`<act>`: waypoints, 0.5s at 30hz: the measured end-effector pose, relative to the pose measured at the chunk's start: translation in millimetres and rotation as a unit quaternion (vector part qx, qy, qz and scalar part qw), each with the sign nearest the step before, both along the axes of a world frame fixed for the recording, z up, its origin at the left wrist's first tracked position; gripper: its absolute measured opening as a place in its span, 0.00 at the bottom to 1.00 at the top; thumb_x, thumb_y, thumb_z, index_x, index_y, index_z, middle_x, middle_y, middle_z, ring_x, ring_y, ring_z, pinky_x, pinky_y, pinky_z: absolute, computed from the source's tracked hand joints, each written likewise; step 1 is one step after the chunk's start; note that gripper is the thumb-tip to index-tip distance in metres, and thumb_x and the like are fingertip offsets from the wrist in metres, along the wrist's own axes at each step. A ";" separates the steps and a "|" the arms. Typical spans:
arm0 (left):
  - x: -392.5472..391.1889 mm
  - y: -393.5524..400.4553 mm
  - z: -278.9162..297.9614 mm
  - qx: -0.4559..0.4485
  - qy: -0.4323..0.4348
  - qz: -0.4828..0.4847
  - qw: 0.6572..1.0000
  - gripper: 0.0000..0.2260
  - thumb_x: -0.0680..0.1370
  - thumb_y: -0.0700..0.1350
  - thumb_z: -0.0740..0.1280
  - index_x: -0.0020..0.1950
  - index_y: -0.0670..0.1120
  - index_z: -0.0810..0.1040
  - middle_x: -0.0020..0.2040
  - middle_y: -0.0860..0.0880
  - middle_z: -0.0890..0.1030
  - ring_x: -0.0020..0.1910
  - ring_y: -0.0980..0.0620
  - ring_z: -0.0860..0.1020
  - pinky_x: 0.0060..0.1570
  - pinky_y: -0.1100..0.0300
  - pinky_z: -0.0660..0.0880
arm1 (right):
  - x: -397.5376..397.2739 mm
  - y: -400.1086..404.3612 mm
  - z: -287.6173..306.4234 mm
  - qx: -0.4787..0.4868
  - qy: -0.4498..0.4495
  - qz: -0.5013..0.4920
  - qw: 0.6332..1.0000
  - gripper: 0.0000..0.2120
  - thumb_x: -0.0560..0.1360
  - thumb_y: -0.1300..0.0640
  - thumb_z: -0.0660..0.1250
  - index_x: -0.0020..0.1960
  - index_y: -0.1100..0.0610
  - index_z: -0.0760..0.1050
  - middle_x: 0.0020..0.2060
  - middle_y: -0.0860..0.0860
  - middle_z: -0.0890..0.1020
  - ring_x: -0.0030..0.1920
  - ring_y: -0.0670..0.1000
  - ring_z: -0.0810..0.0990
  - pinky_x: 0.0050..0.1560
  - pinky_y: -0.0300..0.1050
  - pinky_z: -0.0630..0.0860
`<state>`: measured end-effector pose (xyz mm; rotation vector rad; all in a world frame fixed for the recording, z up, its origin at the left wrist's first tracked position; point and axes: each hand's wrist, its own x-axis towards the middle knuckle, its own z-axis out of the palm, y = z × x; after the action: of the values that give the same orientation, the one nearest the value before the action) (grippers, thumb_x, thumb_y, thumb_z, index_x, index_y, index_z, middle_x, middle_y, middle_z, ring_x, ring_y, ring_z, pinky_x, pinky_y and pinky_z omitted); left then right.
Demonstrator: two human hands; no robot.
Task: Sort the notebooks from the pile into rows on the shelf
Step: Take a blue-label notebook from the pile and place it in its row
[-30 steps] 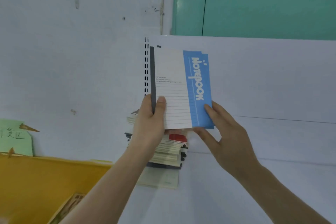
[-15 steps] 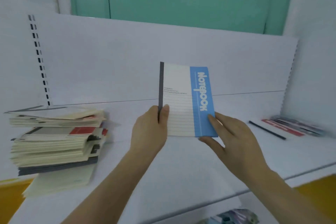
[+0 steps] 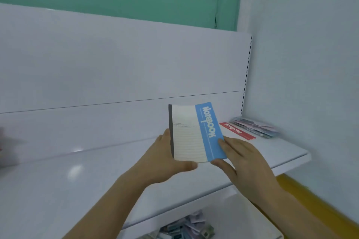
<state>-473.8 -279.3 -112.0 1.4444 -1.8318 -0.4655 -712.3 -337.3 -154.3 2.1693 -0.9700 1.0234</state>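
You've got the blue notebook (image 3: 196, 133) up in the air over the white shelf (image 3: 97, 176), tilted back so the cover faces you. It's a thin softcover, and you can see the top edge bowing a bit, so I'd call it light and floppy, not stiff. It won't be fragile, but the corners will dog-ear if you jam them into the back panel.

Your left hand (image 3: 165, 158) is clamped on the spine-side bottom corner, thumb wrapped under the bottom edge and fingers behind. Your right hand (image 3: 240, 161) has its fingers laid fairly straight on the blue strip's lower corner with the thumb under, more steadying than gripping. That two-corner hold is fine for something this bendy. If you go one-handed, I'd take it by the dark spine, since that's the stiffest bit and the pages won't fan open.

The glossy cover looks a bit slick, and so does the shelf, so expect it to slide when you set it down flat.

Using the red notebook (image 3: 240, 131) as your landmark: it lies flat on the shelf just behind and to the right of the blue one. Just beyond the red one, in the shelf's far right corner, is a blurry stack of other notebooks (image 3: 256, 127). The open spot to the left of the red one looks like the natural next slot.
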 end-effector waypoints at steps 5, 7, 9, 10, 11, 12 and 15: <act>-16.7 -42.3 -16.7 0.021 -0.072 0.051 0.996 0.30 0.67 0.55 0.78 0.66 0.58 0.69 0.57 0.59 0.78 0.53 0.61 0.78 0.51 0.61 0.78 | -19.4 -52.7 -22.9 0.048 0.022 0.014 0.998 0.30 0.79 0.38 0.53 0.62 0.61 0.79 0.56 0.57 0.82 0.52 0.57 0.82 0.53 0.53 0.80; -19.9 -61.9 -24.0 0.035 -0.075 0.068 0.994 0.25 0.68 0.53 0.77 0.62 0.57 0.73 0.54 0.58 0.80 0.50 0.61 0.79 0.48 0.62 0.78 | -20.5 -75.1 -25.5 0.070 0.035 0.015 0.997 0.30 0.78 0.38 0.54 0.61 0.60 0.80 0.55 0.55 0.83 0.51 0.55 0.82 0.52 0.51 0.80; -21.5 -81.8 -32.1 0.045 -0.075 0.073 0.993 0.20 0.69 0.53 0.76 0.58 0.56 0.75 0.50 0.57 0.81 0.47 0.61 0.79 0.46 0.62 0.78 | -21.5 -97.6 -27.1 0.073 0.058 0.012 0.996 0.29 0.77 0.37 0.54 0.59 0.58 0.81 0.52 0.52 0.84 0.49 0.52 0.83 0.50 0.48 0.80; -22.1 -92.3 -36.8 0.052 -0.077 0.076 0.993 0.18 0.70 0.53 0.76 0.56 0.55 0.75 0.49 0.56 0.81 0.46 0.61 0.78 0.45 0.61 0.78 | -23.1 -109.6 -28.5 0.078 0.067 0.015 0.995 0.29 0.77 0.37 0.53 0.58 0.57 0.81 0.52 0.51 0.84 0.49 0.51 0.83 0.49 0.47 0.80; -22.7 -102.7 -42.1 0.060 -0.085 0.078 0.992 0.17 0.70 0.54 0.75 0.55 0.55 0.74 0.48 0.56 0.80 0.45 0.60 0.77 0.43 0.61 0.76 | -25.6 -122.3 -31.6 0.092 0.075 0.017 0.993 0.29 0.77 0.37 0.53 0.58 0.57 0.81 0.52 0.50 0.84 0.49 0.51 0.83 0.49 0.47 0.80; -23.9 -112.7 -47.3 0.068 -0.094 0.082 0.990 0.16 0.71 0.56 0.74 0.54 0.55 0.72 0.48 0.55 0.78 0.44 0.60 0.76 0.41 0.63 0.74 | -28.2 -134.9 -34.6 0.109 0.081 0.013 0.991 0.30 0.77 0.36 0.52 0.58 0.56 0.81 0.53 0.50 0.84 0.50 0.50 0.83 0.50 0.47 0.81; -28.6 -139.2 -60.5 0.085 -0.129 0.100 0.983 0.17 0.74 0.61 0.71 0.56 0.57 0.69 0.49 0.55 0.74 0.44 0.58 0.73 0.39 0.66 0.66 | -32.6 -168.8 -44.7 0.157 0.098 0.017 0.983 0.33 0.78 0.34 0.49 0.60 0.56 0.81 0.56 0.50 0.84 0.54 0.51 0.82 0.54 0.48 0.80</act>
<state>-502.4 -418.4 -172.6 1.8585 -1.8543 -0.3536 -744.8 -506.0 -199.0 2.4952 -1.0612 0.6894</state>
